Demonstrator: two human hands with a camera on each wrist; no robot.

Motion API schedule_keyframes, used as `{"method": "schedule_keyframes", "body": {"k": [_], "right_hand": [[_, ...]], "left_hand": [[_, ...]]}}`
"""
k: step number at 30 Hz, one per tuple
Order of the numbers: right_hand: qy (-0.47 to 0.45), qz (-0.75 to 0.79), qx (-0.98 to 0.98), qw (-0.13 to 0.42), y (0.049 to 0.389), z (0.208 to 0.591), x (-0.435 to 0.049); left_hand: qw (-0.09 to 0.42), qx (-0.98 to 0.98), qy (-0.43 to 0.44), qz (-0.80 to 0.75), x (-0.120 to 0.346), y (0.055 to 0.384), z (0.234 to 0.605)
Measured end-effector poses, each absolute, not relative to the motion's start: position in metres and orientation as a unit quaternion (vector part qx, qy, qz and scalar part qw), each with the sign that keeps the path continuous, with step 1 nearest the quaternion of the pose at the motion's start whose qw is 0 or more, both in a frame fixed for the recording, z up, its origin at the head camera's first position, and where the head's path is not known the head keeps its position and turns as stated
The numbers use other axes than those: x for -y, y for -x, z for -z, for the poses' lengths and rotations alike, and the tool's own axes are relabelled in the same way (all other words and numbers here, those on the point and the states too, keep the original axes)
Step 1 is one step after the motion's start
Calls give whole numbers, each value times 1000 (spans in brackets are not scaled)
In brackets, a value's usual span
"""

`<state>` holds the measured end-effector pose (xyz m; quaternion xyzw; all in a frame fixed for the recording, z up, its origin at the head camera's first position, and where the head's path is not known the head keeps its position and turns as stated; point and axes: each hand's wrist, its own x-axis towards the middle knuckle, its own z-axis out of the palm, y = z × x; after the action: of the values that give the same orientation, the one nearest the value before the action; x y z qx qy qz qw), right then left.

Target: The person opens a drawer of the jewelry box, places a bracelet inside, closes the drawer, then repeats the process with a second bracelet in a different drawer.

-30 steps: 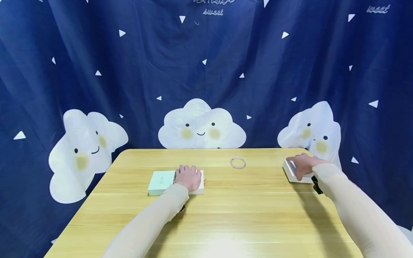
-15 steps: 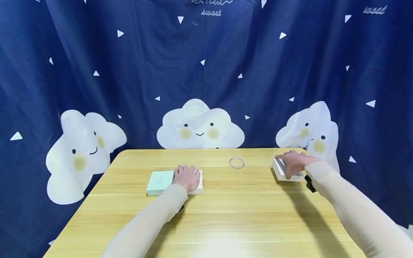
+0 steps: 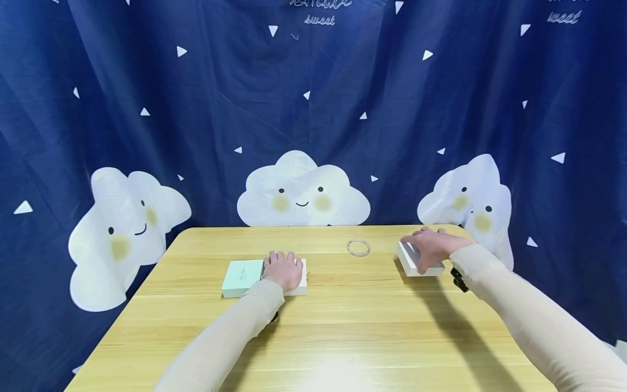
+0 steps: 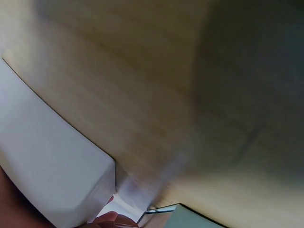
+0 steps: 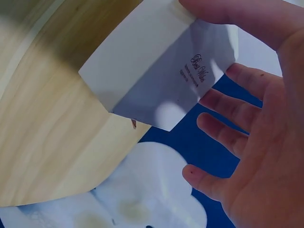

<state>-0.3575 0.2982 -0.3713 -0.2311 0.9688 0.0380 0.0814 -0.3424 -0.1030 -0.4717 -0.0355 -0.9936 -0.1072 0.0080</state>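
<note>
In the head view my left hand (image 3: 283, 270) lies over a small white box (image 3: 301, 279) at left of centre on the table. A mint-green box (image 3: 242, 277) stands just to its left. The left wrist view shows the white box (image 4: 52, 147) close up, with fingertips (image 4: 111, 219) in the gap between it and the green box (image 4: 192, 218). Toward the right edge, my right hand (image 3: 431, 247) grips another white box (image 3: 413, 261) between thumb and fingers. Dark script marks the face of this box (image 5: 156, 66) in the right wrist view, and a small brown tab shows at its edge.
A thin pale bangle-like ring (image 3: 358, 247) lies on the wooden table (image 3: 343, 321) near its back edge, between the hands. Behind the table hangs a dark blue curtain (image 3: 210, 120) with clouds and triangles.
My right hand has moved left across the table with its white box, closer to the ring. My left hand and the boxes by it have stayed in place.
</note>
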Motion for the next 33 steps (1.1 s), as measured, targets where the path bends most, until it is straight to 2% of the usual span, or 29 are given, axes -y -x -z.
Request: {"method": "schedule_keyframes", "body": {"k": [33], "right_hand": [[305, -66, -948, 59, 343, 372, -219]], "left_hand": [[12, 994, 40, 102, 104, 343, 471]]}}
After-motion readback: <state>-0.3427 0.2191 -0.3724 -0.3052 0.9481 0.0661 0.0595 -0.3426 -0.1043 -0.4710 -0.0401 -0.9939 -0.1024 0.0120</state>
